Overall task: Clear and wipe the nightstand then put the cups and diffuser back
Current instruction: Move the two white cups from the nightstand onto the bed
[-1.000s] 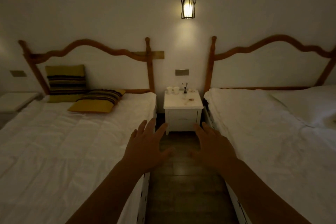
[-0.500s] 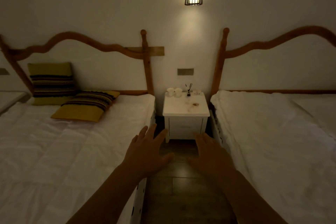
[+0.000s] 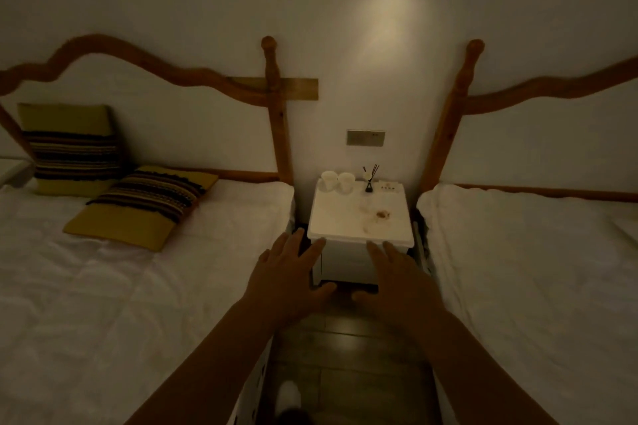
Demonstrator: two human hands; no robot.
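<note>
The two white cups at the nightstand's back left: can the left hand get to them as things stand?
Probably yes. The left hand is open and holds nothing, and the nightstand top before the two white cups is bare; the reed diffuser stands to their right.

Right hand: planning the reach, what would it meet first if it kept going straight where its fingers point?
Probably the front edge of the nightstand: the right hand points at it with straight fingers. The brown stain lies beyond; depth is unclear.

The nightstand point(image 3: 360, 217) is placed between two beds, against the wall. At its back edge, two cups point(image 3: 337, 180) are set side by side on the left, the diffuser point(image 3: 369, 180) just right of them. Both hands are held before it.
</note>
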